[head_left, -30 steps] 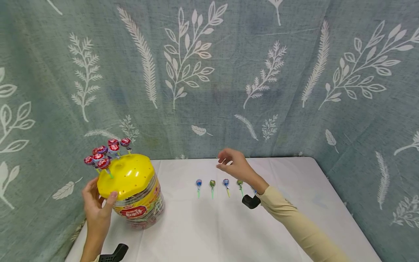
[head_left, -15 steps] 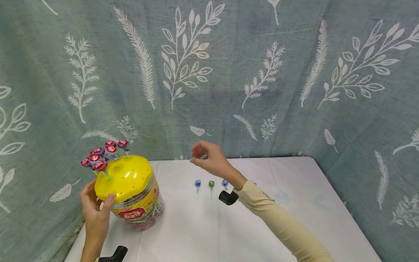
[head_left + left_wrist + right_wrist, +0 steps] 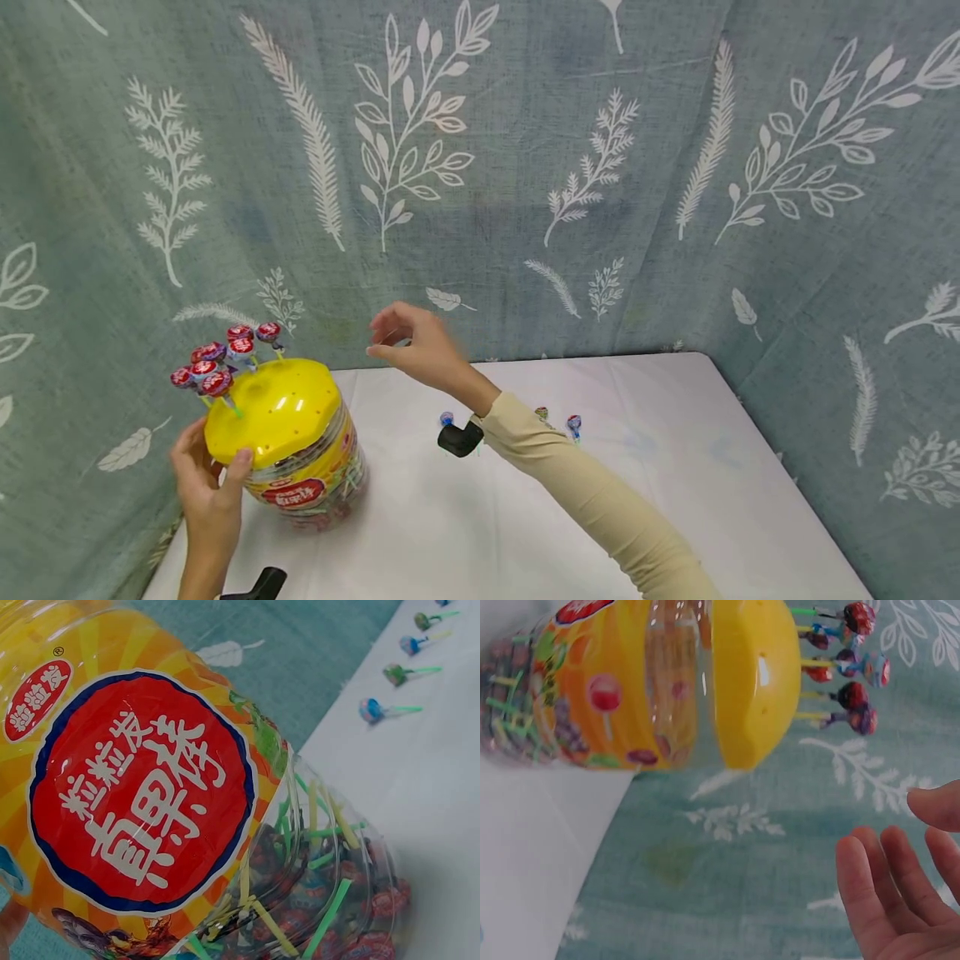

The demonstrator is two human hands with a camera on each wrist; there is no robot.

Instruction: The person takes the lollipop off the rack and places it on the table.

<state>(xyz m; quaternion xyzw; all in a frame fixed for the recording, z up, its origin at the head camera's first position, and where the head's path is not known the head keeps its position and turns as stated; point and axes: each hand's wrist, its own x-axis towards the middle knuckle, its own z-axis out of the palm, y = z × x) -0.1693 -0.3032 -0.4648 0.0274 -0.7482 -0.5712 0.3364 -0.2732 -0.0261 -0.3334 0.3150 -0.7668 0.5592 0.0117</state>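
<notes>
A clear candy jar (image 3: pixel 341 475) with a yellow lid (image 3: pixel 277 412) stands on the table at the left. Several red-wrapped lollipops (image 3: pixel 217 383) stick up from holes along the lid's left side. My left hand (image 3: pixel 206 492) holds the jar's near left side, thumb at the lid's edge. The jar's big red label (image 3: pixel 142 791) and the loose lollipops inside (image 3: pixel 315 900) fill the left wrist view. My right hand (image 3: pixel 420 346) is in the air right of the lid, fingers loosely bent. In the right wrist view its fingers (image 3: pixel 866 885) are apart from the thumb and hold nothing.
A row of blue and green lollipops lies on the white-covered table (image 3: pixel 600 517), among them a blue one (image 3: pixel 573 425). My right forearm and wrist camera (image 3: pixel 460 437) hide part of the row. A leaf-patterned curtain (image 3: pixel 495 208) hangs behind the table.
My right hand has moved left over the row of lollipops toward the jar. My left hand stays on the jar; the view has shifted slightly.
</notes>
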